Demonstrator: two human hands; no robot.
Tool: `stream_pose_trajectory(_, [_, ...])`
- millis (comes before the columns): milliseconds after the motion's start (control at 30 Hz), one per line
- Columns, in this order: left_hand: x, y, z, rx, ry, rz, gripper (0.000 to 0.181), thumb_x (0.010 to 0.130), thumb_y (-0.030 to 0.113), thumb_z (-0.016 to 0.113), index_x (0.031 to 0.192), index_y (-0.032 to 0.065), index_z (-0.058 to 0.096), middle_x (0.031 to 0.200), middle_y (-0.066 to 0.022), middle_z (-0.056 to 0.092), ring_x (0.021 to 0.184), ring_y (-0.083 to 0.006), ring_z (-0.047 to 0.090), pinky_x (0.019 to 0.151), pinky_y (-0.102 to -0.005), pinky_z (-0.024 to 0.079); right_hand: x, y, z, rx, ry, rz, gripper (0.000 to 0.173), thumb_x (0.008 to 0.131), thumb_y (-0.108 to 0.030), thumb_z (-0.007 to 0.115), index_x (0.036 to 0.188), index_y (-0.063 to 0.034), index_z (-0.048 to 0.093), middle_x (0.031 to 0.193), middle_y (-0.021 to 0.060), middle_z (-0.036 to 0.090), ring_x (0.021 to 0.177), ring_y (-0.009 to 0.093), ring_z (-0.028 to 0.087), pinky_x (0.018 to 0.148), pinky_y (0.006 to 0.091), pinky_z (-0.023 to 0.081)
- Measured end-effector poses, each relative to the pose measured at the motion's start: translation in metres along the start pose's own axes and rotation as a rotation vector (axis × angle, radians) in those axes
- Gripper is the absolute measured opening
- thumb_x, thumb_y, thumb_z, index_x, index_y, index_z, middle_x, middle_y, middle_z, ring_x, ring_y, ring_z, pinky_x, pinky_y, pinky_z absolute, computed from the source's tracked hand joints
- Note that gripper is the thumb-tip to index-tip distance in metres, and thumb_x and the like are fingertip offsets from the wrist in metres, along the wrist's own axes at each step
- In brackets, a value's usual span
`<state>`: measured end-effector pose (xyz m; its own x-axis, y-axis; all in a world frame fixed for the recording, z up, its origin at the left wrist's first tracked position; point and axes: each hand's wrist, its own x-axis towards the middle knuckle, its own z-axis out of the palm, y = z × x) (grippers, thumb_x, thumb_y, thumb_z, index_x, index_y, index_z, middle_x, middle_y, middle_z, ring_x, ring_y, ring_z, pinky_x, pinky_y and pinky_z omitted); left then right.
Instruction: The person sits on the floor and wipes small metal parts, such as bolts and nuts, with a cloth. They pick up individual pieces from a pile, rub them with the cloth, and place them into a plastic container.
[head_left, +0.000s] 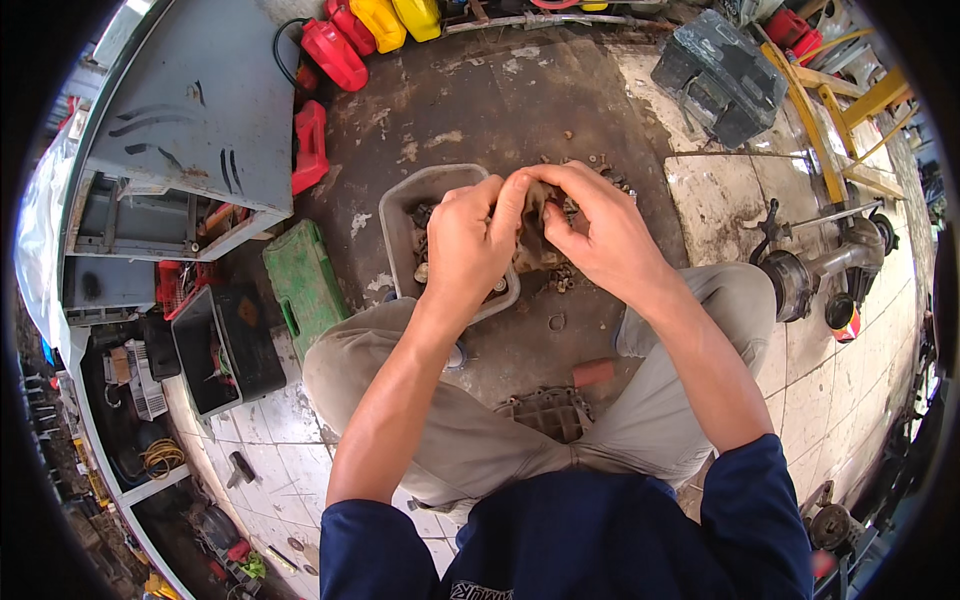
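Observation:
My left hand (469, 232) and my right hand (600, 225) meet at the fingertips above the floor between my knees. The fingers are bent and pinched close together, and whatever may be between them is too hidden to make out. Behind the hands shows a stained brownish item (538, 251), partly covered by them. Under my left hand stands a grey plastic bin (391, 225) with dirty metal parts inside. Bolts and small hardware (562, 281) lie on the floor near my right hand. A metal ring (556, 322) rests closer to me.
A ribbed metal casting (551, 412) and a reddish block (594, 373) lie between my legs. To the left are a green case (304, 277), a black bin (259, 345) and a metal cabinet (187, 112). A black toolbox (720, 79) and an axle-like assembly (825, 262) are on the right.

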<state>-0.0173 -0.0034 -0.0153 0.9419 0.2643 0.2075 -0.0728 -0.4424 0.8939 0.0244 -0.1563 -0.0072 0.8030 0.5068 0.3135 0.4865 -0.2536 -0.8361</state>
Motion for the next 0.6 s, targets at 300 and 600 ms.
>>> stream_pose_trajectory(300, [0.001, 0.003, -0.013, 0.114, -0.033, 0.223, 0.022, 0.090, 0.020, 0.063, 0.083, -0.0005, 0.061, 0.075, -0.0119, 0.062, 0.071, -0.0273, 0.056, 0.068, -0.0366, 0.045, 0.007, 0.009, -0.029, 0.104, 0.202, 0.078, 0.024, 0.088, 0.001, 0.056, 0.110, -0.0049, 0.063, 0.097, 0.0050, 0.067, 0.085, 0.013, 0.061, 0.077, 0.0261, 0.048])
stream_pose_trajectory(600, [0.013, 0.001, -0.047, 0.451, -0.127, 0.279, 0.019, 0.083, 0.018, 0.070, 0.092, 0.0030, 0.061, 0.084, -0.0099, 0.065, 0.078, -0.0273, 0.061, 0.073, -0.0363, 0.046, 0.015, 0.022, -0.063, 0.337, 0.571, 0.074, 0.019, 0.093, -0.002, 0.054, 0.111, -0.0002, 0.057, 0.098, 0.0051, 0.065, 0.088, 0.008, 0.059, 0.082, 0.0214, 0.046])
